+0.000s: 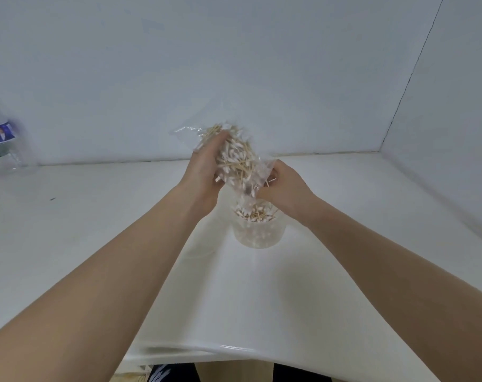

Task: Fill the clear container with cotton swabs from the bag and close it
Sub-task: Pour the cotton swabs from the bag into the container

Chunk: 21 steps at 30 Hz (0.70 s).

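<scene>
While both hands work above it, the clear container [257, 230] stands upright on the white surface [96, 230], open at the top, and serves as landmark for this entry.

Head view, items listed by place relative to the container:

- Cotton swabs [255, 212]: white tips, pale wooden sticks, heaped in a loose tangle at the container's mouth; more show faintly through its wall lower down.
- Clear plastic bag [234, 158]: held in the air directly above the container, tilted, its lower end pointing down at the mouth. It holds a dense jumble of further swabs. Blur hides whether its lower edge touches the heap.
- Left hand [205, 172]: above and left of the container, fingers curled around the bag's upper body, closed on it.
- Right hand [282, 186]: just above the container's right rim, fingers pinched on the bag's lower end.
- Both forearms, bare, reach in from the near edge of the surface toward the container.
- Plastic water bottle [2, 144]: far left of the container, upright against the back wall [234, 64], with a blue and green label.
- Small dark speck [52, 199]: on the surface, well to the left of the container.
- Side wall [455, 119]: to the right of the container, meeting the back wall at a corner.
</scene>
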Tool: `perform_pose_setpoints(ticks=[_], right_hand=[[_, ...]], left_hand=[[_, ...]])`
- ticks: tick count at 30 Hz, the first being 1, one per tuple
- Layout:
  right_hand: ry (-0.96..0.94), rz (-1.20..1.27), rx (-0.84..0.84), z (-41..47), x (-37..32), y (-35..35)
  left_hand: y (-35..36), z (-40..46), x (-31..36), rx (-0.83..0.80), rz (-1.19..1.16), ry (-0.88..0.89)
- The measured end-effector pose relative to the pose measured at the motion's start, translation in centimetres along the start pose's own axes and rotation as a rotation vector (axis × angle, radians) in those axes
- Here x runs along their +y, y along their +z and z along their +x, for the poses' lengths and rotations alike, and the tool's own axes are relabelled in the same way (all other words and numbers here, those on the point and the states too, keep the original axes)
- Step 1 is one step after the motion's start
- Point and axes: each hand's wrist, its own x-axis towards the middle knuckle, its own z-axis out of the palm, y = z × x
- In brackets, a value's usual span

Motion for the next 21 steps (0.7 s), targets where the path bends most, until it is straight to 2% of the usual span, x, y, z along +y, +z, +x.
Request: perform_pose_setpoints(ticks=[5,9,16,21], right_hand=[[-0.02,-0.141,0.006,0.1,1.0,-0.7],[0.022,-0.138,-0.067,0.0,0.8,-1.1],[-0.018,-0.095,-0.139,0.1,0.5,-0.6],[-0.006,-0.07,-0.021,-0.1,0.6,-0.2]], left_hand=[[-1.5,0.3,-0.1,0.076,0.035,-0.016],[-2.5,0.4,-0.3,0.075,0.028,-0.016],[-2.5,1.0,-0.3,0.107,0.008,0.013],[-2.0,0.7,-0.2,0.112,-0.059,0.031]])
